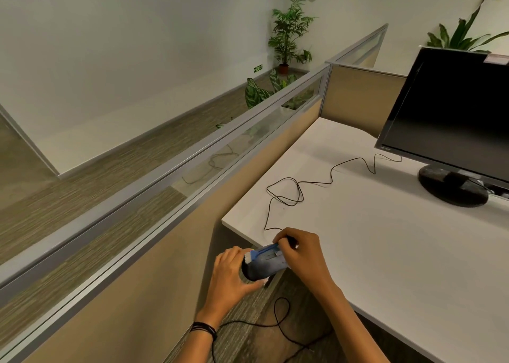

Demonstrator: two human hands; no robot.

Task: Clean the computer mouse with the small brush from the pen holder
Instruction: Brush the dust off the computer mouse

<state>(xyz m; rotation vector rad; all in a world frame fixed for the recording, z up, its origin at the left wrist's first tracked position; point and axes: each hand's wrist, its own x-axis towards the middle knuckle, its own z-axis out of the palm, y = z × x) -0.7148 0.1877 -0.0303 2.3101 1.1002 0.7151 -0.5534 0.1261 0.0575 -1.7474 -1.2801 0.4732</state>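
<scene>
Two hands: left hand (234,274) around half-hidden mouse (257,273), right hand (300,252) fingers pinching blue brush (265,253).

A white desk (385,252) is seen at the right, its left edge set against a beige partition (192,225). A dark monitor (451,109) is stood on the desk at the far right, carried on a round black base (451,187). A thin black cable (303,186) is laid across the desktop, looped near the left edge and run toward the monitor. Below the desk, carpeted floor (248,335) is seen, with another black cable (281,318) lying on it.
</scene>
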